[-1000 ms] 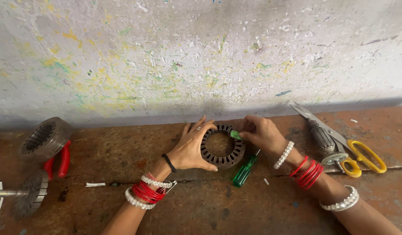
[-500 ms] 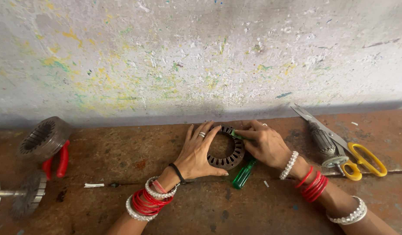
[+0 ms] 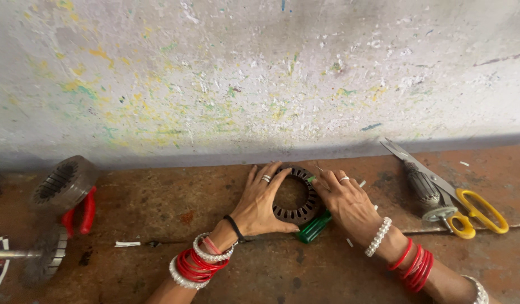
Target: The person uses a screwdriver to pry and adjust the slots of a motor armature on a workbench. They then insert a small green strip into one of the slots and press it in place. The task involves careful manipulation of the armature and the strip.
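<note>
Hands (image 3: 260, 205) (image 3: 347, 202) grip slotted metal ring (image 3: 296, 213) on rusty brown floor (image 3: 158, 208) beneath paint-flecked wall (image 3: 215, 73).

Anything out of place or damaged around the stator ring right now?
Nothing looks damaged. Both hands, left and right, grip the ring, which stands tilted on the floor. A green-handled tool lies partly under it, and small white scraps litter the floor.
</note>
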